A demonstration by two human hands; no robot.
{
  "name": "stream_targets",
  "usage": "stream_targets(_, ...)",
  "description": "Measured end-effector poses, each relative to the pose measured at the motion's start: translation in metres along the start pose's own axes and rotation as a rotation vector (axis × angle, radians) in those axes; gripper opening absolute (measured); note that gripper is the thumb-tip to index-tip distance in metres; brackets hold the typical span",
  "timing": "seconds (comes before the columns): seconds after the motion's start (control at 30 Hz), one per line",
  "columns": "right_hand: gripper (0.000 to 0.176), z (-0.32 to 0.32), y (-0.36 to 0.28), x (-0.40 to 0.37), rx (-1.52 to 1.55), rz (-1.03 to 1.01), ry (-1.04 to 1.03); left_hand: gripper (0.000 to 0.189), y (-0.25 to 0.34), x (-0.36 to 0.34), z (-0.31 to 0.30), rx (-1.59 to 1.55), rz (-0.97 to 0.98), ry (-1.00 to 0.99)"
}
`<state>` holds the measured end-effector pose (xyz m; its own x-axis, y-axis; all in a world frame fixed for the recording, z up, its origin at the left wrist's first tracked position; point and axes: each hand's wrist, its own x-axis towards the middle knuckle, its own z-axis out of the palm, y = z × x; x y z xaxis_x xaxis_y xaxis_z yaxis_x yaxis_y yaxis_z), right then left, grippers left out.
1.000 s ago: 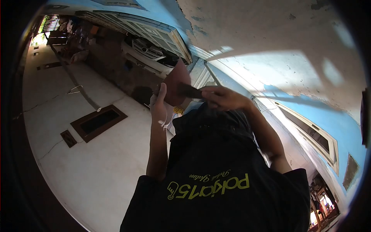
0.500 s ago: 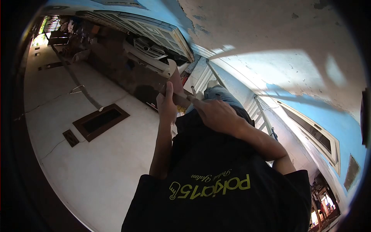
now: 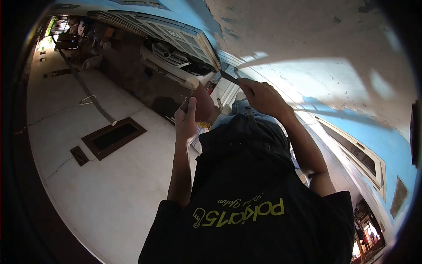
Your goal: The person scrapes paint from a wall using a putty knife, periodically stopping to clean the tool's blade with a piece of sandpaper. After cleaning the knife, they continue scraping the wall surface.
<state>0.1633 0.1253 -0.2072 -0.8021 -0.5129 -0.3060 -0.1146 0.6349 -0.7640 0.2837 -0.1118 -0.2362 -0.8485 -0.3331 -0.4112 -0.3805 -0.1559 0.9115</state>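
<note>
My left hand (image 3: 186, 119) is closed on a reddish-brown sheet (image 3: 201, 104) that looks like sandpaper, its thumb pointing up along the near side. The sheet curls, and a paler edge shows at its top. Off to the right, my right hand (image 3: 267, 100) is wrapped round a dark flat-bladed tool (image 3: 230, 78), whose handle the fingers hide. Its blade points up and left, toward the open window frame in this view, apart from the sheet. Below both hands are my black shirt and blue jeans.
A peeling blue and white wall (image 3: 307, 48) rises on the right, with a white-framed window (image 3: 351, 149). The front of a vehicle (image 3: 171, 66) stands ahead under a slatted shutter (image 3: 176, 33). At left, a pale wall (image 3: 118, 189) carries a dark vent (image 3: 113, 138) and a hanging pipe (image 3: 101, 110).
My right hand has moved up and right, away from the sheet, and the tool's blade now shows clearly. My left hand has shifted slightly down and left, and more of the sheet's brown face shows.
</note>
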Motion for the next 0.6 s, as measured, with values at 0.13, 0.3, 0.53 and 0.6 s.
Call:
stream_targets(0.13, 0.029, 0.013, -0.016, -0.009, -0.103, -0.073, -0.108, 0.042, 0.017, -0.010, 0.030, 0.124, 0.071, 0.062)
stream_targets(0.3, 0.035, 0.032, -0.039, -0.030, -0.059, -0.088, -0.111, 0.046, 0.015, -0.008, 0.035, 0.163, 0.070, 0.101)
stream_targets(0.53, 0.036, 0.019, -0.048, -0.042, -0.062, -0.142, -0.346, 0.043, 0.017, 0.002, 0.033, 0.021, 0.100, 0.202)
stream_targets(0.6, 0.035, 0.003, -0.039, -0.031, 0.102, -0.242, -0.327, 0.042, 0.017, 0.002, 0.022, -0.037, 0.103, 0.140)
